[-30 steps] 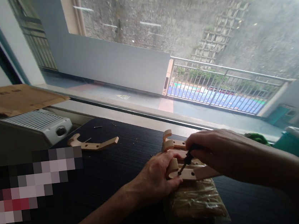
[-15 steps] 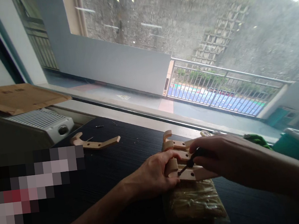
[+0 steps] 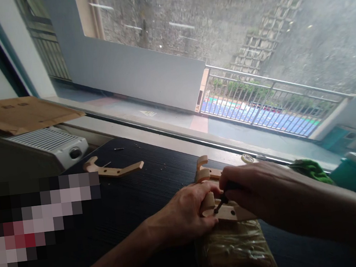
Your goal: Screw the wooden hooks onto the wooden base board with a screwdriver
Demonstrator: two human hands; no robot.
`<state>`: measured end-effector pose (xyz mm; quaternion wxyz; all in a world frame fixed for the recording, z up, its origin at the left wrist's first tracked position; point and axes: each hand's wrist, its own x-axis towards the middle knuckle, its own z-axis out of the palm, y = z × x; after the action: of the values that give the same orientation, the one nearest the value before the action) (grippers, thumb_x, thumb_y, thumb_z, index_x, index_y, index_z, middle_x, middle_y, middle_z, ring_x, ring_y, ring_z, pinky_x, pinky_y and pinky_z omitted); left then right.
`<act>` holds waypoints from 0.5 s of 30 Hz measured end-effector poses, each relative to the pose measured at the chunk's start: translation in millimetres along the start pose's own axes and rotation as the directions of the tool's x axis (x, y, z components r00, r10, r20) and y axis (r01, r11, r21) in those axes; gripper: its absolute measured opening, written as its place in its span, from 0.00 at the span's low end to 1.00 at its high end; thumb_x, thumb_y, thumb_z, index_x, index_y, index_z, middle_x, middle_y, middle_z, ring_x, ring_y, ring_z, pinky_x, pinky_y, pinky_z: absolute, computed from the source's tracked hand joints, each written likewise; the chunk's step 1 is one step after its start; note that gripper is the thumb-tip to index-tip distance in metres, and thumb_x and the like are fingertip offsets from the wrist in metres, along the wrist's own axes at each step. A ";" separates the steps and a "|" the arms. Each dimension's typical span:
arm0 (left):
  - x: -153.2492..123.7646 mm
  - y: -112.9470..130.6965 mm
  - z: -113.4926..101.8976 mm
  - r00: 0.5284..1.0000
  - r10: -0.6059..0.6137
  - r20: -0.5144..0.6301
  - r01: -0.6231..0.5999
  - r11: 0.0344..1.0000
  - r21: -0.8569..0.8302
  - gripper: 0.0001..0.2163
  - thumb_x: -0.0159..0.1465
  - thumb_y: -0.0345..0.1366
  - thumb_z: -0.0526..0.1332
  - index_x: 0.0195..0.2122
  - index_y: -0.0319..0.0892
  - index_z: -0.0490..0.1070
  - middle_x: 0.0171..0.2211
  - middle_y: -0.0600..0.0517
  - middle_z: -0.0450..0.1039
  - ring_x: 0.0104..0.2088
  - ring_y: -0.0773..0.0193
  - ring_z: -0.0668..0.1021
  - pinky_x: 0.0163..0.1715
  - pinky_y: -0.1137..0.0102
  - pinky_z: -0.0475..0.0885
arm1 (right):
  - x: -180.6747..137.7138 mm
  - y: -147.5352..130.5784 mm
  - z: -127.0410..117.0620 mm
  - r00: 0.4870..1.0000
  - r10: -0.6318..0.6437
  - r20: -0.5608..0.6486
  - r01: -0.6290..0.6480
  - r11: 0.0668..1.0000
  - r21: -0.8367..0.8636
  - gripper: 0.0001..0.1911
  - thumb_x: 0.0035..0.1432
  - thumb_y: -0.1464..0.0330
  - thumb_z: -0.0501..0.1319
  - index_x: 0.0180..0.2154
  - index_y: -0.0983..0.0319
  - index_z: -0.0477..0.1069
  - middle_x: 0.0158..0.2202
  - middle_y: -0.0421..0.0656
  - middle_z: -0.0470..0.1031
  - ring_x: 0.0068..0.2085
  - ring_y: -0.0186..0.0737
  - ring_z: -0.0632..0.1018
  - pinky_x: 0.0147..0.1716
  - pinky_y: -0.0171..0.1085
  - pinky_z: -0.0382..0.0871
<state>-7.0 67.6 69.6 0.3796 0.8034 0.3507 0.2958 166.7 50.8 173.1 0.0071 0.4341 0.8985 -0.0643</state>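
Observation:
My left hand (image 3: 186, 209) is closed around the curled end of a pale wooden hook (image 3: 242, 212) with dark holes along its flat part. A screwdriver (image 3: 219, 205) with a dark handle is gripped in my right hand (image 3: 254, 180), its shaft slanting down so the tip meets the wood beside my left fingers. More curved wooden hooks (image 3: 202, 162) lie just behind, partly covered by my hands. Beneath them rests a block wrapped in clear, shiny plastic (image 3: 237, 246). Whether a screw sits under the tip is hidden.
On the dark table (image 3: 152, 192) to the left lies a loose wooden hook (image 3: 116, 171), with a small screw (image 3: 119, 148) and crumbs near it. A tape roll (image 3: 247, 158), green cloth (image 3: 311, 170) and teal container (image 3: 353, 178) stand right. A brown envelope (image 3: 24, 114) tops a grey appliance (image 3: 70, 150).
My right hand has shifted slightly left and rolled over with the screwdriver, whose shaft is now steeper. My left hand keeps its hold. The whole view has tilted a little.

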 end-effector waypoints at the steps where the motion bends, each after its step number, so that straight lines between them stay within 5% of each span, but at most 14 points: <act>1: 0.0 -0.7 -0.1 1.000 0.002 0.005 -0.002 1.000 0.000 0.16 0.51 0.29 0.63 0.42 0.44 0.68 0.42 0.53 0.71 0.42 0.61 0.73 0.45 0.70 0.67 | 0.5 -0.6 0.9 1.000 0.024 -0.007 -0.024 1.000 -0.005 0.08 0.61 0.69 0.51 0.34 0.58 0.69 0.26 0.39 0.72 0.26 0.33 0.69 0.24 0.33 0.53; 6: -1.0 -3.3 -0.1 1.000 0.003 0.020 -0.004 1.000 0.007 0.19 0.52 0.30 0.64 0.45 0.44 0.67 0.43 0.52 0.71 0.43 0.59 0.73 0.43 0.70 0.68 | 1.3 -3.1 2.9 0.992 0.115 -0.050 -0.119 0.990 -0.081 0.11 0.63 0.64 0.51 0.30 0.59 0.66 0.24 0.37 0.70 0.24 0.33 0.67 0.22 0.34 0.49; 15: -1.0 -1.7 0.8 1.000 0.001 0.029 -0.001 1.000 0.000 0.18 0.53 0.30 0.64 0.45 0.46 0.66 0.42 0.54 0.72 0.41 0.62 0.74 0.41 0.72 0.68 | -7.1 1.7 -6.2 0.999 -0.015 -0.029 0.012 0.996 -0.092 0.08 0.58 0.72 0.55 0.35 0.52 0.69 0.29 0.33 0.73 0.28 0.32 0.70 0.24 0.33 0.50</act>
<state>-7.6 67.3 67.5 0.3846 0.8077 0.3449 0.2841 172.7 47.1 179.5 0.0135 0.4281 0.9035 -0.0164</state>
